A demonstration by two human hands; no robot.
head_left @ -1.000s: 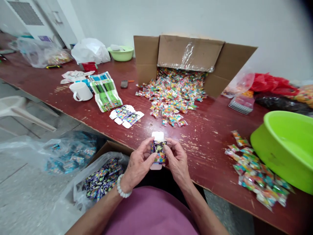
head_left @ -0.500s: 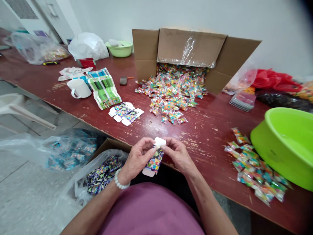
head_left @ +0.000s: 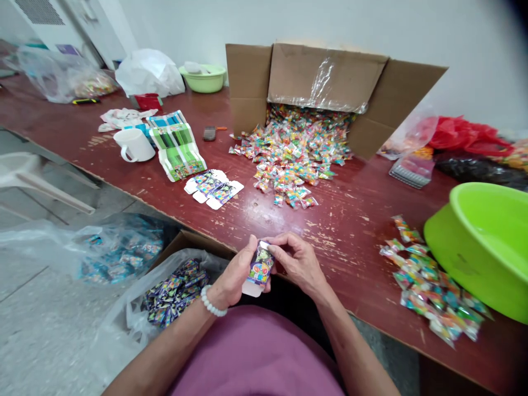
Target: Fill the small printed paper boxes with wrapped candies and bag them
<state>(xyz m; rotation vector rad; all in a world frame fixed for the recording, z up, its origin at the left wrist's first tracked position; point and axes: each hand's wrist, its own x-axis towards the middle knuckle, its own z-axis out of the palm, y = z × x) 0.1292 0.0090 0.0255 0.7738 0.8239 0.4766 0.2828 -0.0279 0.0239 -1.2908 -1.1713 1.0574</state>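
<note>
A small printed candy box (head_left: 261, 264), dark purple with colourful pictures, is between my hands just over the table's front edge. My left hand (head_left: 239, 272) wraps its side, thumb along the edge and fingers beneath. With thumb and fingertips my right hand (head_left: 297, 259) pinches the upper end, by a small white flap. At the lower end another white flap sticks out. Flat unfolded cartons (head_left: 214, 188) of the same print lie on the table ahead to the left. Beyond my hands, wrapped candies (head_left: 292, 159) spill from a cardboard box (head_left: 324, 77) lying on its side.
To the right stand a green basin (head_left: 466, 247) and a smaller candy pile (head_left: 433, 286). Green carton sheets (head_left: 177, 148) and a white mug (head_left: 134, 145) are at left. Below the table edge, a lined carton holds filled purple packs (head_left: 177, 291), beside a bag of blue packs (head_left: 121, 256).
The white flap at the box's top has been folded down. My left hand has shifted from pinching the top to wrapping the box's side; my right hand stays at the top.
</note>
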